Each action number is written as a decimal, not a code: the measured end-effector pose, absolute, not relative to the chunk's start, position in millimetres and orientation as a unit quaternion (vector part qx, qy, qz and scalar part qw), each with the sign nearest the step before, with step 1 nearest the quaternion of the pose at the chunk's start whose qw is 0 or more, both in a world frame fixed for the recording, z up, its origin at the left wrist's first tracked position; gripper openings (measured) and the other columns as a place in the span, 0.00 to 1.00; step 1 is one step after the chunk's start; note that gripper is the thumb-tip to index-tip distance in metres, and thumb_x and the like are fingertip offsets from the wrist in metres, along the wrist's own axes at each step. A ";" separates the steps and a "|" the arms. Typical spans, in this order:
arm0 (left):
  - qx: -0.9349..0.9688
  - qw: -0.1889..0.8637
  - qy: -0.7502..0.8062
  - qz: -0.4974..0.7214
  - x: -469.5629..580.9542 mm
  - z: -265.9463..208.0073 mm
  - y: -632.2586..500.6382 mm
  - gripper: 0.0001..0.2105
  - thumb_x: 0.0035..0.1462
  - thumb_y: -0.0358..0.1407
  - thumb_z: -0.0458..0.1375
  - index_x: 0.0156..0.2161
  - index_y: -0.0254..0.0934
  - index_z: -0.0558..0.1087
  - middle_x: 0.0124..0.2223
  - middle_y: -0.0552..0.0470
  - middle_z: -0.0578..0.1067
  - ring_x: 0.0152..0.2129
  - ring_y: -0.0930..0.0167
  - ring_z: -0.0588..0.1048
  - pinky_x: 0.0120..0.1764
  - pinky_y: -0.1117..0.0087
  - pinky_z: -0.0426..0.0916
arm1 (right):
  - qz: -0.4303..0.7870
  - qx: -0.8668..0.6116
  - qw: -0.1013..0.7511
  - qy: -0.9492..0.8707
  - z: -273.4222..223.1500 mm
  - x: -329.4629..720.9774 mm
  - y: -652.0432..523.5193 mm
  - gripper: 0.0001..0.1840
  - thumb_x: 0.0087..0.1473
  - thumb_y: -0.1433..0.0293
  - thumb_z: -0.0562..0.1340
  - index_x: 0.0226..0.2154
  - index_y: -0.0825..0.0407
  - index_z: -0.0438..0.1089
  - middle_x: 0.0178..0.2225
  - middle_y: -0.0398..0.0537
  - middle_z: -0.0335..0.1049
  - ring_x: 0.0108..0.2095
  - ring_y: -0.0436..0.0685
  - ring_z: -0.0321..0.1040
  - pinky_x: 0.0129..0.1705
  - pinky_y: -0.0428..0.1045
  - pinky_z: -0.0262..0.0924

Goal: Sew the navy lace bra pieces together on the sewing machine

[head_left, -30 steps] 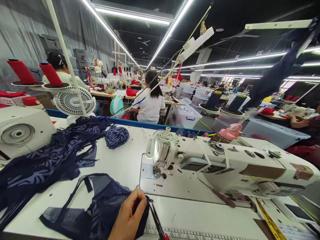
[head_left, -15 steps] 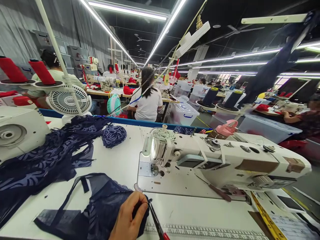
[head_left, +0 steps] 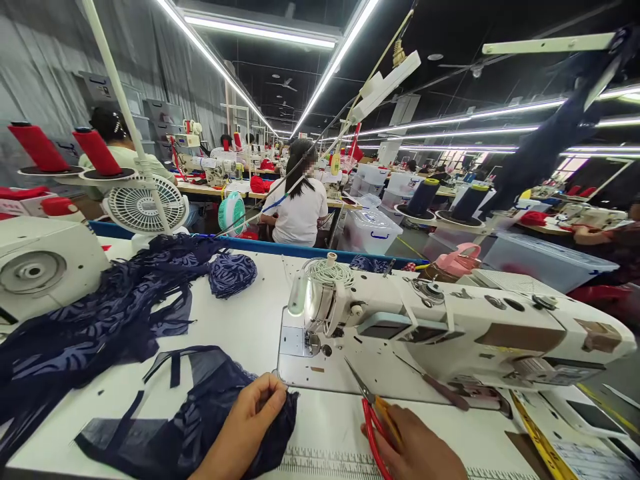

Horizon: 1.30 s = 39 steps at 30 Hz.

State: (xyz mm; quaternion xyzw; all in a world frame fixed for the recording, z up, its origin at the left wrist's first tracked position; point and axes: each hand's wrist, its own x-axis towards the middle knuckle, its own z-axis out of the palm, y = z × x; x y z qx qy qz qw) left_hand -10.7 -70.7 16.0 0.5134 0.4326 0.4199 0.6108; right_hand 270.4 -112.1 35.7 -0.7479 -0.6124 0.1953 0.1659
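Observation:
My left hand (head_left: 255, 412) pinches the edge of a navy patterned garment piece (head_left: 200, 400), sheer at its left side, with thin straps lying on the white table. To the right, my right hand (head_left: 413, 443) holds a pair of scissors (head_left: 369, 393) with a red and orange-yellow handle. Their blades point up and left over the sewing machine's bed plate, apart from the fabric. The white sewing machine (head_left: 440, 327) stands just beyond both hands, and its needle area (head_left: 313, 343) has no fabric under it.
A navy fabric heap (head_left: 100, 307) and a small bundle (head_left: 233, 273) lie left. A printed ruler (head_left: 325, 463) runs along the front edge, with a yellow tape measure (head_left: 540, 437) at right. A dark-handled pointed tool (head_left: 440, 387) rests by the machine. A co-worker (head_left: 297, 207) sits ahead.
The scissors have moved away from the fabric edge, up and to the right, and my right hand has come into view with them. My left hand still pinches the garment; the view shifted slightly.

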 end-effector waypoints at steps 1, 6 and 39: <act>0.497 0.628 0.429 0.418 -12.6 15.2 -68.4 0.25 0.56 0.60 0.58 0.31 0.37 0.65 0.29 0.58 0.60 0.27 0.73 0.58 0.32 0.74 0.56 | 0.132 -0.760 0.128 -0.623 35.6 276.7 -104.6 0.13 0.57 0.58 0.57 0.36 0.47 0.73 0.38 0.51 0.76 0.37 0.65 0.74 0.34 0.52 0.63; 0.510 0.612 0.436 0.419 -16.7 18.4 -67.4 0.25 0.55 0.61 0.57 0.31 0.38 0.65 0.29 0.57 0.60 0.28 0.72 0.58 0.33 0.73 0.57 | 0.015 -0.739 0.131 -0.660 39.8 267.0 -92.7 0.15 0.61 0.61 0.51 0.37 0.48 0.72 0.35 0.52 0.75 0.38 0.64 0.73 0.30 0.51 0.61; 0.643 0.520 0.462 0.320 -54.7 106.8 -64.7 0.07 0.54 0.39 0.59 0.32 0.36 0.72 0.28 0.57 0.70 0.28 0.71 0.66 0.32 0.73 0.58 | 0.480 -0.408 0.454 -0.630 39.7 135.3 -71.2 0.22 0.55 0.46 0.64 0.36 0.48 0.73 0.34 0.46 0.71 0.39 0.59 0.67 0.45 0.51 0.62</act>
